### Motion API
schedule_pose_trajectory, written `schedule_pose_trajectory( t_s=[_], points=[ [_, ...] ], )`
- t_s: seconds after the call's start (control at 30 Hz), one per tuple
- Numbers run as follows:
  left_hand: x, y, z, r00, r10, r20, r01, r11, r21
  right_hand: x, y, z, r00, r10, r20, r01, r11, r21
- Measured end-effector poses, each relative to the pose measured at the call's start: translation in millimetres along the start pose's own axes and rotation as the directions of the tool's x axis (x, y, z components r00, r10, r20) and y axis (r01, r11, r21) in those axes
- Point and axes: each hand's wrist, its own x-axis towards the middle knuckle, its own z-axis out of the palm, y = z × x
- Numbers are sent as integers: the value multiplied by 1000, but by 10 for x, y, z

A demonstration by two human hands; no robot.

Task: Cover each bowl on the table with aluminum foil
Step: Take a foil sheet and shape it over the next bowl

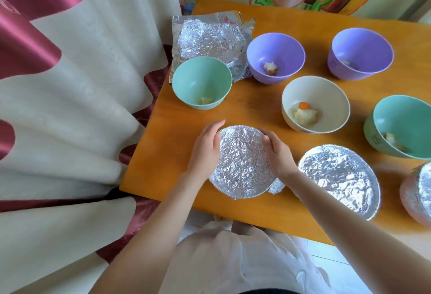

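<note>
Two bare forearms (149, 235) and a lap in white cloth (233, 258) fill the foreground as a person works at an orange table (177, 130) beside a patterned curtain (70, 107). Their left hand (205, 147) and right hand (276, 151) cup opposite sides of a foil-covered bowl (242, 163) near the table's front edge, fingers curved round the rim and pressing the wrap down, so the crinkled top lies between the two palms. One loose flap (276, 186) of foil juts out at the near right, just under the right wrist and beyond the fingers as they sit now. Left unpressed, that flap would likely leave a gap in the cover. Squeezed too hard, the thin sheet could tear at the rim, and uneven pressure could push the light bowl toward the edge. To the right sit a second covered bowl (338, 177) and a third covered bowl (417, 191), cut off by the frame. Five bowls stand open, each holding a little food: a green bowl (201, 81), a purple bowl (275, 57), a far purple bowl (360, 52), a cream bowl (314, 103) and a right-hand green bowl (401, 126). Spare foil sheets (210, 39) lie crumpled at the far left corner, just behind the green bowl.
</note>
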Motion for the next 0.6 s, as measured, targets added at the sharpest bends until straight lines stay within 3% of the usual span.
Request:
schedule_pose_trajectory(
  t_s=[0.1, 0.3, 0.6],
  points=[
    [122, -17, 30, 992, -40, 118, 38, 999, 24, 3, -2, 51, 998, -3, -57, 2, 1000, -10],
    [75, -47, 31, 996, -83, 38, 83, 996, 12, 22, 4, 81, 995, -38, -88, 32, 997, -67],
    [-131, -17, 47, 994, -99, -51, 104, 989, 104, 103, -37, 20, 996, -85, 23, 88, 982, -167]
  ],
)
